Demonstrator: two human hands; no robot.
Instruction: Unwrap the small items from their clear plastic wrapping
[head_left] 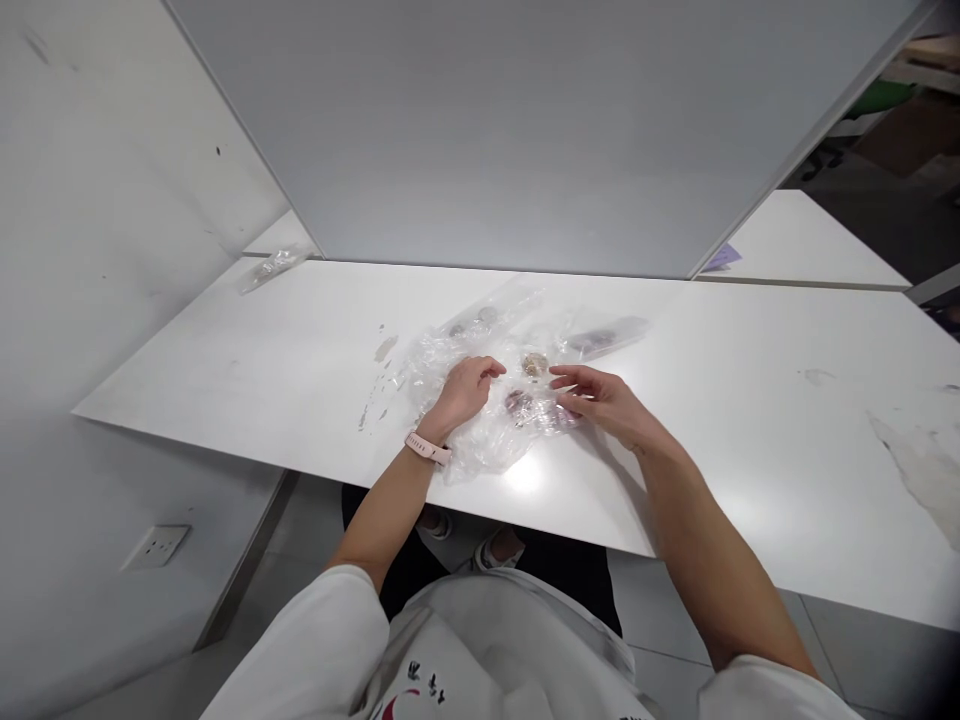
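My left hand [466, 388], with a pink band [427, 447] on its wrist, hovers over or rests on crumpled clear plastic bags [480, 450]. Its fingers are loosely bent and I see nothing in them. To the right, my right hand [596, 398] has its fingers apart, with the fingertips close to a small round gold-coloured piece [535, 364]. Just below that piece, a dark pinkish item [517, 402] shows through the plastic. Small round greyish pieces [486, 315] lie in a clear bag farther back. Another clear bag [600, 338] with dark contents is behind my right hand.
A grey upright panel [495, 130] stands along the back of the white table [300, 350]. At the far left corner lies another clear bag [276, 266]. A purple paper [724, 257] sits beyond the panel's right edge. A wall [97, 250] borders the left side.
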